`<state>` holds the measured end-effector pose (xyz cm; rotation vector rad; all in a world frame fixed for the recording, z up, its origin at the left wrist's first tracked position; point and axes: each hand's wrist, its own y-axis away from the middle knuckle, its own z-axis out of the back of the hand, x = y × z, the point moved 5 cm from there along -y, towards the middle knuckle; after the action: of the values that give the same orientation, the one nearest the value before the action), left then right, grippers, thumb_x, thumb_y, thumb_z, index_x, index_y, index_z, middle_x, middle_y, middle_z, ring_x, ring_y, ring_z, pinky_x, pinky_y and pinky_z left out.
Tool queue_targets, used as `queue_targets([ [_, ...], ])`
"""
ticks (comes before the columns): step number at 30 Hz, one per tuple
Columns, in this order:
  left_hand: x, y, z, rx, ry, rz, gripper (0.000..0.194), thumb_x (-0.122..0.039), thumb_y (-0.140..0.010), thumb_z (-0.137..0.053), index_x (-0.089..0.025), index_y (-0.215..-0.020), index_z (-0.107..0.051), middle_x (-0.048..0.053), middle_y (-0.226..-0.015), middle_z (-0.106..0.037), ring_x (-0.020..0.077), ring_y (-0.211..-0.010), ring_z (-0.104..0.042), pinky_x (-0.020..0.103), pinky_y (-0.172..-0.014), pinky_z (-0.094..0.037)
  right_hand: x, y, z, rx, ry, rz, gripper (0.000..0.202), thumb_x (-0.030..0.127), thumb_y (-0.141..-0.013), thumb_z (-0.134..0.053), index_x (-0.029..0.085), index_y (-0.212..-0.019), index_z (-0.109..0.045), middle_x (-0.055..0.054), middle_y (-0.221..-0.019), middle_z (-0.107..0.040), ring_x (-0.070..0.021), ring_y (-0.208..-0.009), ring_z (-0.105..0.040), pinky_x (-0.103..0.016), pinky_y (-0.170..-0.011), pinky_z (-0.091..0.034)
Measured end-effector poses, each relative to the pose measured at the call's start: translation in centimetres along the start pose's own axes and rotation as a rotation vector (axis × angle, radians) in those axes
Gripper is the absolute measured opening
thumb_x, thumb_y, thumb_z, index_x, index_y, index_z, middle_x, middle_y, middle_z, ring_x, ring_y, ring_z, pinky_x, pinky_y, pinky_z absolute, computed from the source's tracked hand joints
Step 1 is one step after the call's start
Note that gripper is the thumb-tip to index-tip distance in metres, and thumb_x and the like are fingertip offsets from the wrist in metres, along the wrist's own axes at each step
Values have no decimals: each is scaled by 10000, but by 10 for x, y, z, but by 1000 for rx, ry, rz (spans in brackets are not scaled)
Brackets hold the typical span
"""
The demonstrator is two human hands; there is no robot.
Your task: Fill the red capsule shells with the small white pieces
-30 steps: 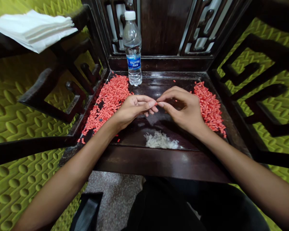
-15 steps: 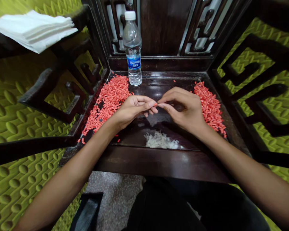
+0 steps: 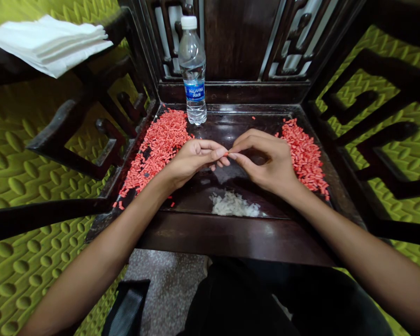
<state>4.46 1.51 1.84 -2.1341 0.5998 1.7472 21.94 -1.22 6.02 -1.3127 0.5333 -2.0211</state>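
A small red plastic piece (image 3: 226, 154) is pinched between thumb and forefinger of my left hand (image 3: 199, 158). My right hand (image 3: 266, 156) meets it from the other side, its thumb and forefinger closed at the piece's right end. Both hands hover over the middle of the dark wooden seat (image 3: 196, 200). Beyond my left hand spreads a large pile of similar red pieces (image 3: 161, 140). Another red pile (image 3: 304, 154) lies beside my right hand, partly hidden by it. Below the hands, near the seat's front edge, is a small heap of whitish translucent bits (image 3: 234, 204).
A water bottle (image 3: 193, 70) with a blue label stands at the back, beside the left pile. White folded paper (image 3: 49, 42) rests on the left armrest. Carved wooden sides (image 3: 374, 107) and a panelled back (image 3: 238, 42) enclose the seat. My dark-clothed legs (image 3: 238, 298) are below.
My right fingertips have shifted very slightly around the red piece. My left hand and the piles look the same.
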Motion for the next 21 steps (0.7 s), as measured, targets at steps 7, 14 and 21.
queue_targets([
  [7, 5, -1, -3, -12, 59, 2, 361, -456, -764, -974, -137, -851, -828, 62, -817, -798, 110, -723, -661, 213, -661, -480, -1, 0, 1, -4, 14, 74, 249, 454, -1013, -756, 246, -886, -809, -53, -865, -788, -212, -796, -725, -364, -739, -567],
  [14, 12, -1, -4, -63, 78, 30, 399, -465, -732, -986, -129, -858, -814, 52, -802, -782, 104, -706, -635, 217, -654, -468, -3, 0, 2, 56, 72, 183, 263, 426, -1041, -723, 215, -914, -814, -60, -869, -787, -198, -787, -735, -337, -708, -559],
  [21, 8, -2, -3, -81, 77, 5, 406, -477, -722, -991, -134, -844, -812, 41, -800, -774, 99, -702, -632, 215, -652, -468, -5, -1, 3, -13, -20, 44, 206, 423, -990, -795, 230, -934, -840, -53, -893, -825, -203, -812, -755, -352, -762, -599],
])
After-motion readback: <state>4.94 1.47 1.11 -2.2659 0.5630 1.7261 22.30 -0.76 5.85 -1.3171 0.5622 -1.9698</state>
